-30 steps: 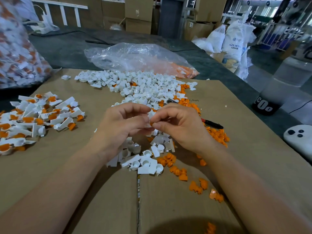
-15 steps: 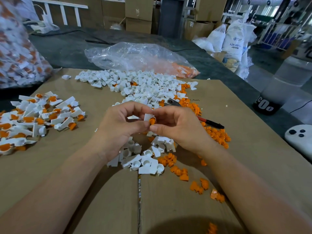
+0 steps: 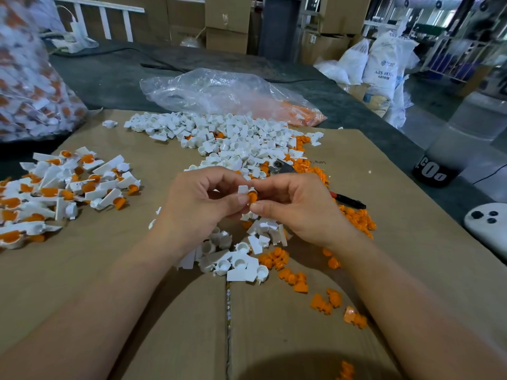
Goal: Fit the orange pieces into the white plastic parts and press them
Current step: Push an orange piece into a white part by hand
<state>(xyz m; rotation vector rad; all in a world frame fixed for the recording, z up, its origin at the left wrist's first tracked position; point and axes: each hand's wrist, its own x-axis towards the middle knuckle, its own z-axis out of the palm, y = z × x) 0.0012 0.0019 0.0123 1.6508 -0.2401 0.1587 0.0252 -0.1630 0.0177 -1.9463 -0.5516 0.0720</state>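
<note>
Pinching a small white plastic part [image 3: 242,189], the left hand [image 3: 200,208] fingers meet the right hand [image 3: 297,211] fingers, curled on its small orange plastic piece [image 3: 251,196], which was hidden a second ago.

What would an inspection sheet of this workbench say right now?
Surface: cardboard over a dark table.
Job's things: white pile; loose orange pieces; finished pile at left.
Clutter: clear bag; full bag; red-black tool; white controller.
Hands: left hand pinches a white part; right hand pinches the orange piece at it.
Cables: dark cable on the table behind.
Surroundings: boxes; sacks.
</note>
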